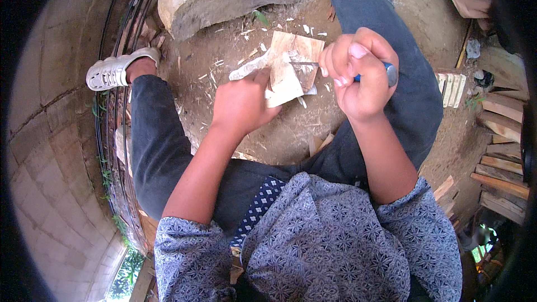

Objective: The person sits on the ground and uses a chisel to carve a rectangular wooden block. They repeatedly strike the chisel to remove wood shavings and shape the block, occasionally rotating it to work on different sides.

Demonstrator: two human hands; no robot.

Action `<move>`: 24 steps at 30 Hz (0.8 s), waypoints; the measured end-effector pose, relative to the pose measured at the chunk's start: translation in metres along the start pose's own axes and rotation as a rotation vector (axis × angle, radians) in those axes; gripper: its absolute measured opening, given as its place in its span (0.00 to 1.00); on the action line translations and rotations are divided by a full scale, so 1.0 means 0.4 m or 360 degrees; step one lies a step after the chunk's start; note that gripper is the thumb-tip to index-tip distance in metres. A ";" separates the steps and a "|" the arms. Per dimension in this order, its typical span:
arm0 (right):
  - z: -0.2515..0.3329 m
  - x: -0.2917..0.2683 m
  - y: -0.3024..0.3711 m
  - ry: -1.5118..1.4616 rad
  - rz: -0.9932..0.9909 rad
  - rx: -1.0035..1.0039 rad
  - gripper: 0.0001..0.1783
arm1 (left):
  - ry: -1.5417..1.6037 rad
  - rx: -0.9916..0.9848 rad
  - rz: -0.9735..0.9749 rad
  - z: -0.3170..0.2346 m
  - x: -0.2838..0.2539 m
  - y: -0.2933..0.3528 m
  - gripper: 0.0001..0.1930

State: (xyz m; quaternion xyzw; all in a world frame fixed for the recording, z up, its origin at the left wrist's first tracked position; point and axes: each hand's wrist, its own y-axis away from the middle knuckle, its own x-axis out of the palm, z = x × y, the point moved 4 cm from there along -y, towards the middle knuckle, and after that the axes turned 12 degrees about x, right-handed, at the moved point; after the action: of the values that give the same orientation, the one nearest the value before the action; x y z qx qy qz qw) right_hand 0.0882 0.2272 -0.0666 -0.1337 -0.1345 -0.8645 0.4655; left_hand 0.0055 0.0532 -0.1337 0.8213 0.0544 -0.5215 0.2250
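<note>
The white shoe [108, 73] stands to the left of the large stone [224, 3], the reference landmark. Pale wood shavings [217, 62] lie on the ground on the near side of the stone. The left hand [240, 100] is also on the near side; its fingers are narrowed on the left part of the wood piece [296, 47], partly hidden behind it. The wood piece is tilted, to the near right of the stone. It appears light and stiff, dry rather than slippery; thin edges may split along the grain. Take hold at the left edge and near corner, clear of the blade line. The right hand [363, 67], farther right of the stone, curls its fingers tightly around the blue-handled tool [391, 75]. The metal shaft points left, over the wood; tip contact cannot be confirmed. Stacked timber [503, 162] lies well to the right of the stone.
</note>
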 end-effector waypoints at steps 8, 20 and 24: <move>0.010 0.008 0.014 -0.0054 -0.0063 -0.0005 0.14 | -0.0022 -0.0014 0.0006 -0.004 -0.009 -0.005 0.35; 0.011 -0.017 0.001 -0.0239 -0.0032 -0.0012 0.13 | -0.0034 0.0001 -0.0017 -0.001 -0.009 -0.003 0.34; -0.003 -0.006 0.005 -0.0156 -0.0090 -0.0034 0.12 | -0.0038 -0.0021 0.0032 -0.003 -0.010 -0.007 0.34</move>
State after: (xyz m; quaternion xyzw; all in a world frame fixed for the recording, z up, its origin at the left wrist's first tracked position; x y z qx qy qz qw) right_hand 0.0909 0.2276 -0.0683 -0.1770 -0.1516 -0.8712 0.4322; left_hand 0.0038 0.0567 -0.1305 0.8139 0.0469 -0.5287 0.2363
